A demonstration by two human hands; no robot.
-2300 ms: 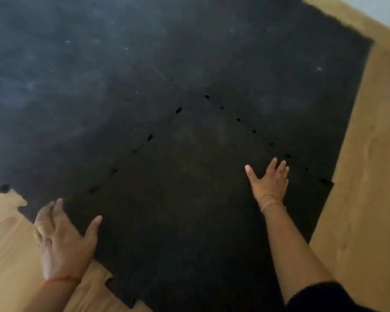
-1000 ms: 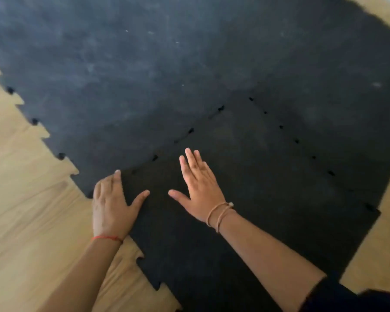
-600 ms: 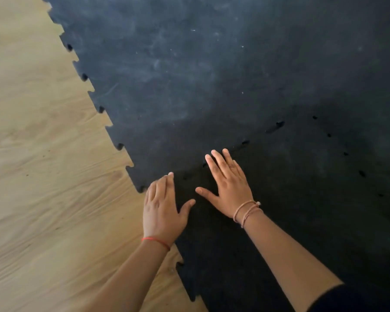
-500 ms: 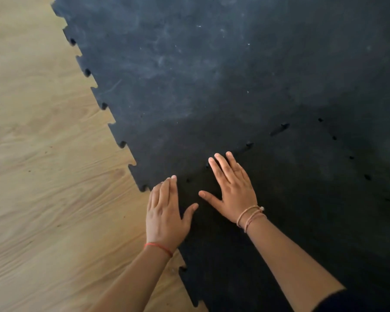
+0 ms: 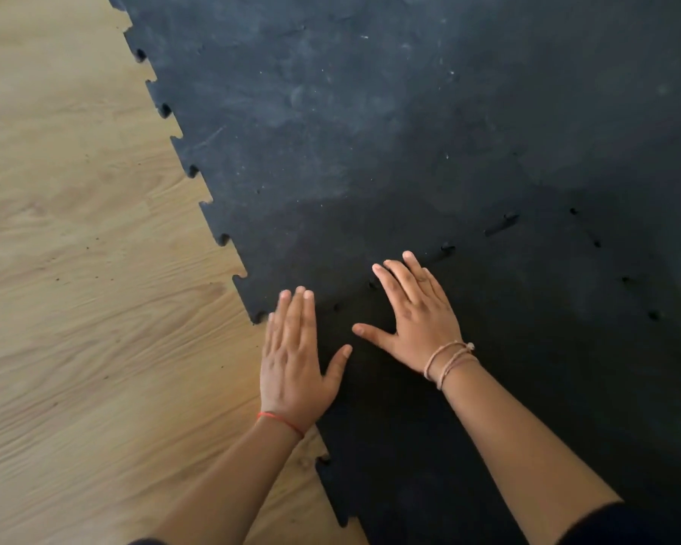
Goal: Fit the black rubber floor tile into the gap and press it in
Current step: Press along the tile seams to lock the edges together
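— Black rubber fills the near right: the black rubber floor tile (image 5: 468,446) lies flat on the wooden floor (image 5: 75,348), its toothed edge showing at about 6 o'clock, just below the left wrist.

— And the hands?

— Both are spread flat, palms down, gripping nothing. The left hand (image 5: 293,359) sits at the tile's left corner, fingers (image 5: 297,304) together and pointing toward 12 o'clock, thumb out toward 2. A red thread (image 5: 280,422) circles that wrist. The right hand (image 5: 415,312) lies just beside it, toward 2 o'clock, fingers angled to about 11, with tan cord bracelets (image 5: 449,359) at the wrist.

— Where is the tile against the rest?

— Its far edge meets the laid black mat (image 5: 331,131) along a seam (image 5: 445,247) running from the left fingertips up toward 2 o'clock. Small dark notches show along that seam, and one longer slit farther along it. A second dotted seam runs down the right side. Beyond, the mat's toothed border climbs toward 11 o'clock against the bare wood.
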